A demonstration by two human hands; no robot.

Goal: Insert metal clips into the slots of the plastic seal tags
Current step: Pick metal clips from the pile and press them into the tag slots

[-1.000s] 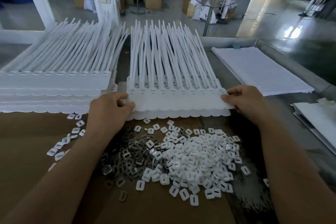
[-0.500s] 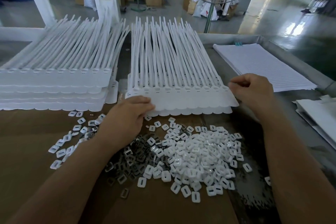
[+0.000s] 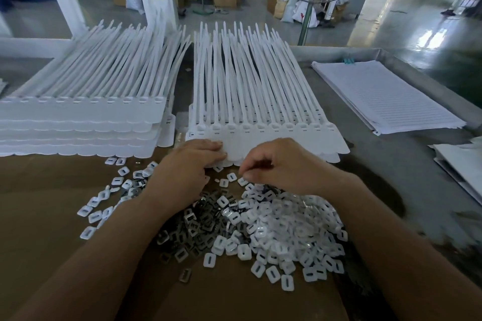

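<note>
Here, in the head view, the left hand (image 3: 190, 164) lies with straight fingers flat on the broad flag end of the middle stack of seal tags (image 3: 260, 112). It is likely pressing the stack down so the top strip cannot slide while parts go in.

The right hand (image 3: 281, 167) has its fingers curled and their tips bunched at the far edge of the loose pile, just in front of the stack. I cannot tell whether they pinch a piece or hold nothing yet.

That pile sits on a brown cardboard sheet (image 3: 39, 216) directly under both forearms. Dark metal clips (image 3: 193, 219) lie toward the left, and white slotted plastic pieces (image 3: 287, 224) are heaped to the right, all within a short reach of the tag heads.

The row of slots on the top strip (image 3: 260, 126) faces the person. No clip is visibly seated there, so the work looks to be at the picking stage.

A second stack of tags (image 3: 86, 117) rests to the left, and a pad of lined paper (image 3: 386, 96) lies well apart on the right.
</note>
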